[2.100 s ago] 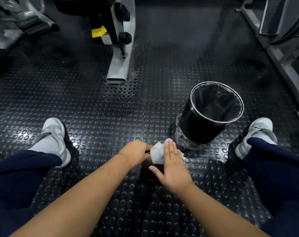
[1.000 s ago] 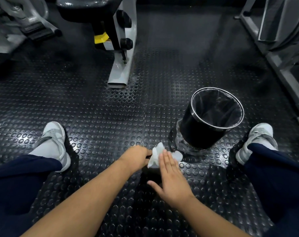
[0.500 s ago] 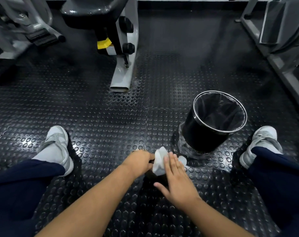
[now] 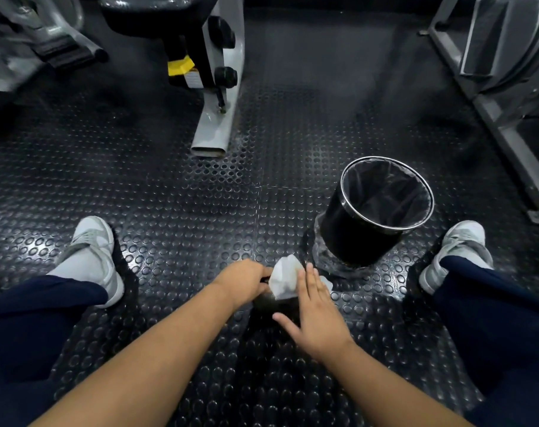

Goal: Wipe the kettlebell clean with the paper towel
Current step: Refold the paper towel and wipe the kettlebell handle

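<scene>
- Black rubber floor with raised round studs fills a gym space, seen from above by a seated person with legs spread.
- Left grip: the hand is curled closed over the top of the kettlebell, knuckles up. The fingers wrap what looks like its handle, though most of that is hidden.
- Right grip: the hand lies flat, fingers straight and together, thumb spread out to the person's left. It presses the paper towel against the kettlebell without curling round it.
- The paper towel is white and crumpled. It bunches up between the two grips, and a small corner shows past the right fingers on the side toward the bin.
- The kettlebell is black and hard to make out against the floor. It stands on the floor just beside the bin, on the bin's near side and to its left, between the person's legs.
- The bin is round and black with a shiny rim and a dark liner. It stands upright on a crumpled sheet of clear plastic.
- A grey-white shoe with a navy trouser leg sits just right of the bin. The other shoe is well to the bin's left.
- Beyond the bin to the left stands a grey machine leg with a yellow part above it.
- Beyond the bin to the right runs a grey metal frame.
</scene>
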